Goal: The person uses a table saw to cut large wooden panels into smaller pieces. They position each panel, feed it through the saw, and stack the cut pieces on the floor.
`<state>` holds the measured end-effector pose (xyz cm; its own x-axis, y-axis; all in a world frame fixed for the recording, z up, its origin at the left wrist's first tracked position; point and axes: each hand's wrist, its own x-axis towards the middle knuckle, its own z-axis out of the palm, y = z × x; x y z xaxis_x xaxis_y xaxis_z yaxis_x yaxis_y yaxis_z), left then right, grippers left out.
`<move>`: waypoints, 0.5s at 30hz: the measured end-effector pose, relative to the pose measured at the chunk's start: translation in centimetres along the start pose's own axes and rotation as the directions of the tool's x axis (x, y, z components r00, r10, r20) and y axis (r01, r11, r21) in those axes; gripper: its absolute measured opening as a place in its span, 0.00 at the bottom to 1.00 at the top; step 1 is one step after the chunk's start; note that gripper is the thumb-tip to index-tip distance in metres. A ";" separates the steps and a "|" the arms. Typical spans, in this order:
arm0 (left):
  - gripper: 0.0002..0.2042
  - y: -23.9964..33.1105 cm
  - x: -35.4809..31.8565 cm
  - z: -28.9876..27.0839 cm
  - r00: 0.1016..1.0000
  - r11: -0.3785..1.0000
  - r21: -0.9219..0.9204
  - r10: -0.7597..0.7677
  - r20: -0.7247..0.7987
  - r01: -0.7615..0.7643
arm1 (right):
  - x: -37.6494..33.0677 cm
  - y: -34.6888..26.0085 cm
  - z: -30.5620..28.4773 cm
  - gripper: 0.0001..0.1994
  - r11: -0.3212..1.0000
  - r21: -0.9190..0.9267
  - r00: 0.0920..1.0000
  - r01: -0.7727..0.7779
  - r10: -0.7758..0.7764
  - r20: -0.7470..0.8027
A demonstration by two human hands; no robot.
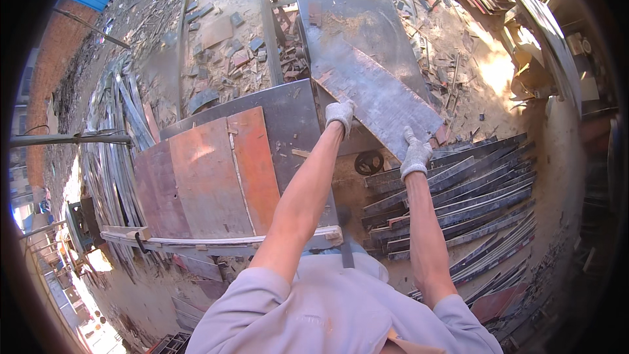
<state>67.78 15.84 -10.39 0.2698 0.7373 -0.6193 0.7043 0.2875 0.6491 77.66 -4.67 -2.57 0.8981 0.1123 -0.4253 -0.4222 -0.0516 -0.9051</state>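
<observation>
Head view: left hand (340, 115), white-gloved, grips the near left edge of a grey weathered board (377, 95). Right hand (415, 155), also gloved, clamps the board's near right corner, thumb on top. Board lies tilted across the saw table (288, 118), far end toward a larger grey sheet (354, 6). Reddish plywood panels (209, 177) rest on the table left; cut strips (458, 196) piled right on the dirt.

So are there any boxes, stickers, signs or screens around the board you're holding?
None show: only the grey board in both gloved hands, left hand and right hand, reddish panels on the table and dark strips piled at right.
</observation>
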 end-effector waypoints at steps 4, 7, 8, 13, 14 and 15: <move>0.25 0.1 0.2 0.1 1.000 0.997 -0.079 -0.010 -0.018 0.008 | 0.5 -0.6 0.2 0.22 0.999 -0.013 0.999 -0.048 0.048 0.020; 0.25 1.0 0.1 -0.2 1.000 0.999 0.038 0.025 0.014 -0.026 | 0.7 -0.4 0.3 0.22 0.999 -0.032 0.997 -0.038 0.035 -0.066; 0.26 1.0 0.8 -0.8 0.998 0.994 0.098 0.054 0.032 -0.057 | 0.5 -0.1 0.9 0.22 0.998 -0.046 0.996 -0.034 0.030 -0.087; 0.29 0.8 0.5 -2.6 0.997 0.999 0.041 0.016 -0.073 -0.013 | -4.7 1.8 3.0 0.21 0.999 -0.039 0.985 -0.020 0.013 -0.172; 0.31 0.7 0.4 -3.7 0.992 0.999 -0.023 -0.042 -0.118 0.039 | -7.4 1.6 4.1 0.21 0.996 0.071 0.993 0.060 -0.053 -0.103; 0.32 0.1 -0.2 -4.4 0.996 1.000 0.013 -0.014 -0.090 0.015 | -10.6 1.1 4.3 0.22 0.975 0.184 0.992 0.125 -0.121 -0.032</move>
<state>64.90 18.46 -8.26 0.1999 0.7851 -0.5863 0.7165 0.2910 0.6340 67.20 -1.62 0.97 0.9462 0.0856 -0.3120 -0.3217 0.1468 -0.9354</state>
